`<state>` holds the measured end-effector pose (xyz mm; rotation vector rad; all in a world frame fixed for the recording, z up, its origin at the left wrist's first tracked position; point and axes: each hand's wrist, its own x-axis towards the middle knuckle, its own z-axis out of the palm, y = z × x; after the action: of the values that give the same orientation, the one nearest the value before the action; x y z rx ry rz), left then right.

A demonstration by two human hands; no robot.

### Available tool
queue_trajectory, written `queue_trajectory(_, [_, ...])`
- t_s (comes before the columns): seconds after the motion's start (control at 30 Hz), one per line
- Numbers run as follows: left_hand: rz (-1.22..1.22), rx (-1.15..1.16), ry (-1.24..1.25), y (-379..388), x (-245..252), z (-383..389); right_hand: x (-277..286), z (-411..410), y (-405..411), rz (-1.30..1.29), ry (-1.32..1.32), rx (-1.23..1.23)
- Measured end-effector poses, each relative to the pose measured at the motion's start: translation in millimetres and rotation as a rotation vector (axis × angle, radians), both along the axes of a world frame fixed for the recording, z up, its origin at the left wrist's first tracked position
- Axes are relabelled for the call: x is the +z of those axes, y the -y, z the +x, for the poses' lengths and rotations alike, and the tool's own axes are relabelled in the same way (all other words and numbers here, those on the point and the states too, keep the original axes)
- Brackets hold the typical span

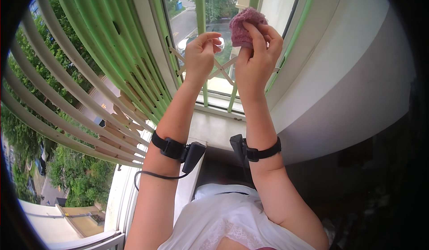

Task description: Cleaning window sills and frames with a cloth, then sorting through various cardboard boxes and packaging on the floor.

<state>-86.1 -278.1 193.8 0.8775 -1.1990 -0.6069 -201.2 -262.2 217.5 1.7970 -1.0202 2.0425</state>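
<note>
A folded pink-purple fluffy cloth [247, 27] is pinched between the thumb and fingers of my right hand [259, 58], in front of the window pane. To its left, my left hand [202, 57] is raised with its fingers loosely curled and nothing visible in it. Green upright bars [200, 12] of a folding window grille stand behind both hands, joined by pale crossed slats [222, 70]. Whether the cloth touches the glass or a bar cannot be told.
A stack of green and pale grille bars [110, 48] fans out on the left. Below the window runs a white sill [218, 126]. A white curved wall [338, 92] borders the right side. Black straps with devices sit on both forearms; a cable loops at the left one.
</note>
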Motion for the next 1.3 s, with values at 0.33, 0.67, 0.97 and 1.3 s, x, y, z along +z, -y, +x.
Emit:
queue_trajectory(0.33, [0.054,0.035,0.043,-1,2,-2,-24,-1,9,0.097,-0.167,-0.135])
queue_trajectory(0.67, [-0.098,0.194,-0.031,6,7,-13,83,1,11,-0.141,-0.191,-0.221])
queue_trajectory(0.97, [-0.050,0.234,-0.089,8,0,-6,-8,-14,7,0.040,-0.272,-0.172])
queue_trajectory(1.3, [-0.107,0.337,-0.265,-3,9,-5,63,43,26,-0.186,-0.322,0.037])
